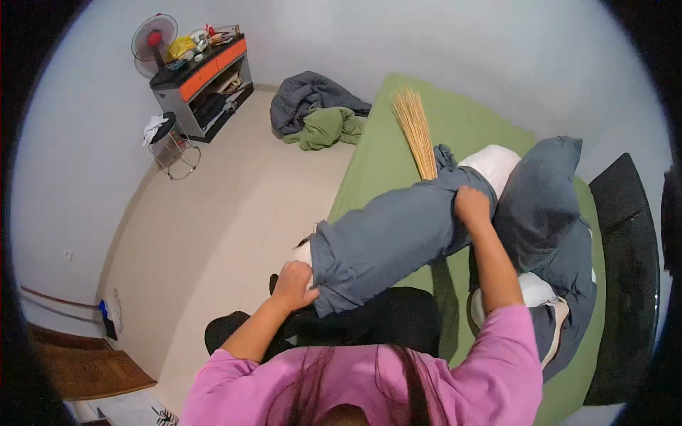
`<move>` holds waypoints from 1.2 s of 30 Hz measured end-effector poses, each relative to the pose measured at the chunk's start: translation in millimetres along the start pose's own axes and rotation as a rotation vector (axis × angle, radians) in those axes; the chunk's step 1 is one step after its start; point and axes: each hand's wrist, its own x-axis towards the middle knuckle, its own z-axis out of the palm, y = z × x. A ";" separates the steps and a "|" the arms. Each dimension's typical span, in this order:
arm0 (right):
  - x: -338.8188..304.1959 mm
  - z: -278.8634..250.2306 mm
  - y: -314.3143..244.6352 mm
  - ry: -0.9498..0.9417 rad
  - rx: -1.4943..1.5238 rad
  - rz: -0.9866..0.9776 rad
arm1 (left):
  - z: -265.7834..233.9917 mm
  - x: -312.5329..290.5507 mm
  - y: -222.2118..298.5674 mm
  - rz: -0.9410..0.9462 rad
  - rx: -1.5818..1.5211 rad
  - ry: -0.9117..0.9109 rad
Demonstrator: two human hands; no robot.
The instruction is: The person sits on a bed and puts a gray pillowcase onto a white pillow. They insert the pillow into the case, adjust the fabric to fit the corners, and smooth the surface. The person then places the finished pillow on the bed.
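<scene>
A long bolster in a loose grey-blue pillowcase (391, 227) lies slantwise across my lap and the bed. Its white inner (494, 165) bulges out of the case at the far right end, and a little white shows at the left end too. My left hand (293, 284) is closed on the case's edge at the left end, its fingertips partly hidden. Near the other end, my right hand (472, 206) is in a fist, bunching the fabric. Just beyond the bolster, a bundle of thin straw-coloured sticks, a stick broom (414, 131), rests on the bed.
Grey pillows (543, 199) are piled at the right on the green-sheeted bed (490, 121), by a black headboard (625, 277). A dark comforter (309, 99) and green cloth (323, 128) lie on the floor. Farther left stand a stool (170, 145), a low cabinet (202, 82) and a fan (154, 39).
</scene>
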 end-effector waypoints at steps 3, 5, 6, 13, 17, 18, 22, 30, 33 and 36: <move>-3.7 -21.5 -23.7 -0.115 0.160 0.158 | -4.1 5.4 5.7 -0.048 0.024 -0.066; -16.5 -50.4 -35.2 0.180 0.035 0.004 | -10.7 9.3 1.7 -0.086 0.009 -0.051; -20.1 -61.3 -32.1 0.286 -0.056 -0.008 | -12.1 14.3 -1.1 -0.089 -0.006 -0.047; -63.8 -90.6 152.0 0.248 -0.056 0.976 | -5.2 23.1 -14.2 -0.122 -0.002 0.115; -118.0 -55.0 218.6 0.138 0.382 1.231 | 4.0 24.9 -39.6 -0.082 0.034 0.211; -124.7 -65.9 222.2 0.327 0.406 1.200 | 2.6 27.2 -43.1 -0.116 0.033 0.200; -162.8 -143.3 269.6 1.044 0.085 1.116 | -26.2 43.3 -22.7 -0.239 -0.116 0.068; -338.7 -219.4 360.4 1.572 -0.732 1.257 | 3.5 37.1 -63.2 -0.533 -0.536 0.069; -313.4 -181.3 354.6 1.393 -0.650 1.541 | -10.8 56.1 -48.3 -0.585 -0.391 -0.016; -260.5 -97.7 345.3 0.633 -0.101 1.790 | -26.3 57.2 -30.2 -0.682 -0.314 -0.058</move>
